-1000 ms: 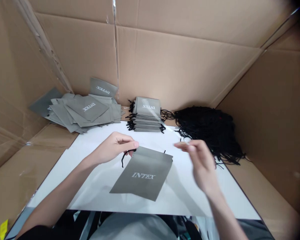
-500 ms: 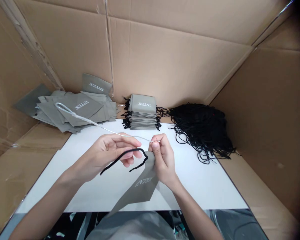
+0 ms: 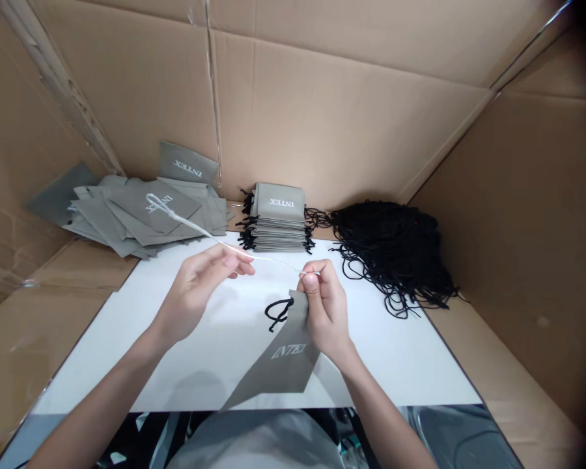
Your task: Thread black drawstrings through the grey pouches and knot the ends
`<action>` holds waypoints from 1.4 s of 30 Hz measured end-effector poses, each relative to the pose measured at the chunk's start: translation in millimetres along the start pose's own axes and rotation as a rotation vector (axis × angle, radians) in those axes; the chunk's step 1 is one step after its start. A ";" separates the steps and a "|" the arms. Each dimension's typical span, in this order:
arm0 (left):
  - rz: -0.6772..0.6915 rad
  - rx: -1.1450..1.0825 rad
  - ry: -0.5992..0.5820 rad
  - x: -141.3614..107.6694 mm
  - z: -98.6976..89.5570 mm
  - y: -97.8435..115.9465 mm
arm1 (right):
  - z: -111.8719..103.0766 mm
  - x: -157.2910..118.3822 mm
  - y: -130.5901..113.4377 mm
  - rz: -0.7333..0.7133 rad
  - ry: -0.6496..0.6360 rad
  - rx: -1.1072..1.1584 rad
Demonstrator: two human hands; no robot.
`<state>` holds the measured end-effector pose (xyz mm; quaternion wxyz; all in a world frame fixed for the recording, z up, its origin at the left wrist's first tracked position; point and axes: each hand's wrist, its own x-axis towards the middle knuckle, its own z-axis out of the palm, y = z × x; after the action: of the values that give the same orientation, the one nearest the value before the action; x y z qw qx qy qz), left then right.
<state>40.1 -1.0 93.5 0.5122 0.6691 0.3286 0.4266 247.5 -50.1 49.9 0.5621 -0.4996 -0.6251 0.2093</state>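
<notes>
My right hand (image 3: 325,306) pinches the thin end of a white looped cord (image 3: 195,226), which stretches up to the left. The same hand grips the top corner of a grey INTEX drawstring pouch (image 3: 283,365) hanging below it. A short black drawstring (image 3: 278,311) sticks out of the pouch's upper left edge, curled and hanging free. My left hand (image 3: 202,286) is level with the white cord, fingers loosely stretched and the thumb near the index finger. Along that index finger runs the cord, apparently touching it, with the thumb below the cord.
Loose grey pouches (image 3: 146,212) are heaped at the back left. A neat stack of pouches (image 3: 278,218) with black drawstrings stands at the back middle. Black cords (image 3: 395,254) lie in a big pile at the right. Cardboard walls (image 3: 351,111) surround the white table (image 3: 395,378).
My left hand has left the black drawstring and moved up and left to the white cord. The drawstring now hangs shorter and curled. The cord's looped end has swung right.
</notes>
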 end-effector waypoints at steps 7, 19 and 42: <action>-0.173 0.289 -0.408 -4.5 17.2 1.0 | -4.0 8.1 -2.2 -0.013 -0.096 -0.400; -0.322 0.410 -0.437 -4.7 -25.3 -26.9 | -17.6 25.7 14.6 0.110 -0.257 -0.722; -0.355 0.738 0.039 31.0 -71.6 -97.6 | -92.0 10.6 78.7 0.264 0.210 -0.329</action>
<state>-12.1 80.5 14.4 0.2971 0.7325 0.5797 0.1978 363.4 -36.1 16.2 0.5024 -0.6811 -0.5182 0.1232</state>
